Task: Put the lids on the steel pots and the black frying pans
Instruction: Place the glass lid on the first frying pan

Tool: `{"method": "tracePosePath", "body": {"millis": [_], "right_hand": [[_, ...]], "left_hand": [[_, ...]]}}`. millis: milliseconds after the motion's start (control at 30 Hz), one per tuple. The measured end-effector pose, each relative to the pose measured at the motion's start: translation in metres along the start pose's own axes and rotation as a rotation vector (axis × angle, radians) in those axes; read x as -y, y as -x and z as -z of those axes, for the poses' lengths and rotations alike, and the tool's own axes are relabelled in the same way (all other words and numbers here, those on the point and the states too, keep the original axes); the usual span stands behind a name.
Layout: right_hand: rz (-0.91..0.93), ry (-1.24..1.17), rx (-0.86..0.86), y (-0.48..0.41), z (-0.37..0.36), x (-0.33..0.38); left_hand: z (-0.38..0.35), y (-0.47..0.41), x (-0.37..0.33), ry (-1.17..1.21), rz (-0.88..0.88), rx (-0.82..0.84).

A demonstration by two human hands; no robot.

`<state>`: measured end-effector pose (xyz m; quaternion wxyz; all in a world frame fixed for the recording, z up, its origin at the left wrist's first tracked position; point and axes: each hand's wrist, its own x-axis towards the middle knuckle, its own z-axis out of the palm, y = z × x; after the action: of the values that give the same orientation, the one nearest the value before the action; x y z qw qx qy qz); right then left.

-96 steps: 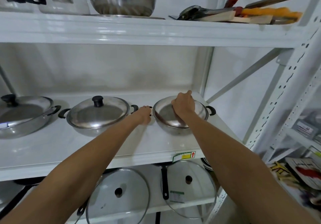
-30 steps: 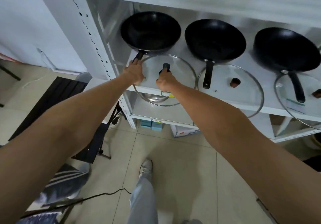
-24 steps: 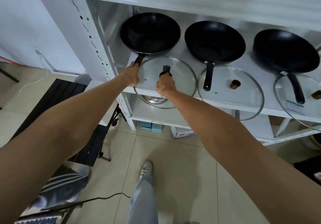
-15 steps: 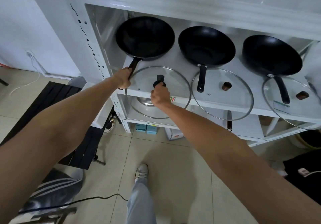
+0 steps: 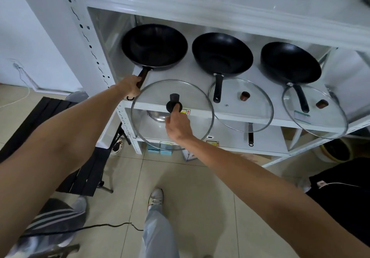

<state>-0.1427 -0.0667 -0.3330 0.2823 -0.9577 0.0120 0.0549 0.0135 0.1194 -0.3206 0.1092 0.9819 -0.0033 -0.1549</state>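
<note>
Lid lifted off shelf edge since earlier | my right hand pinches glass lid knob, ready to cover | my left hand grips frying pan handle, steadying it

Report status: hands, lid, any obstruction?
Left hand grips left pan's handle. Right hand holds glass lid by knob, off pan. Nothing blocking.

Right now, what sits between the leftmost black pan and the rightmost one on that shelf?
In the head view, a third black pan, the middle pan, sits between the left pan and the right pan, uncovered, its handle resting over a glass lid.
</note>
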Motion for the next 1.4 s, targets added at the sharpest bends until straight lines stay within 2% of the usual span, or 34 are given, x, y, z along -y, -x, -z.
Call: {"method": "tracePosePath", "body": {"millis": [500,633,733,767,833,867,900,967,1000,1233,1400], "right_hand": [[0.044,-0.226,-0.084,0.057,0.034,-0.005],[0.077,-0.238,-0.126,0.046,0.058,0.007],[0.062,-0.272,-0.143,0.022,0.073,0.019],[0.055,-0.275,-0.154,0.009,0.076,0.024],[0.057,-0.257,-0.189,-0.017,0.080,0.036],[0.064,-0.242,-0.198,-0.030,0.082,0.042],[0.074,-0.227,-0.200,-0.043,0.083,0.048],[0.080,-0.203,-0.192,-0.069,0.083,0.060],[0.078,-0.190,-0.187,-0.084,0.081,0.065],[0.089,-0.148,-0.124,-0.180,0.051,0.078],[0.102,-0.121,-0.097,-0.210,0.040,0.080]], "left_hand": [[-0.006,0.001,0.042,0.178,0.057,0.081],[-0.004,0.035,0.038,0.167,-0.011,0.172],[-0.008,0.051,0.027,0.165,-0.063,0.163],[-0.004,0.063,0.016,0.216,-0.062,0.117],[-0.004,0.079,0.000,0.482,-0.018,0.048],[0.000,0.088,-0.013,0.512,-0.039,0.056],[-0.006,0.082,-0.009,0.435,-0.009,0.067],[-0.016,0.069,0.002,0.414,0.106,0.058],[-0.016,0.066,0.006,0.402,0.110,0.072],[-0.031,0.039,0.003,0.438,0.047,0.079],[-0.040,0.043,0.005,0.323,0.001,0.116]]}}
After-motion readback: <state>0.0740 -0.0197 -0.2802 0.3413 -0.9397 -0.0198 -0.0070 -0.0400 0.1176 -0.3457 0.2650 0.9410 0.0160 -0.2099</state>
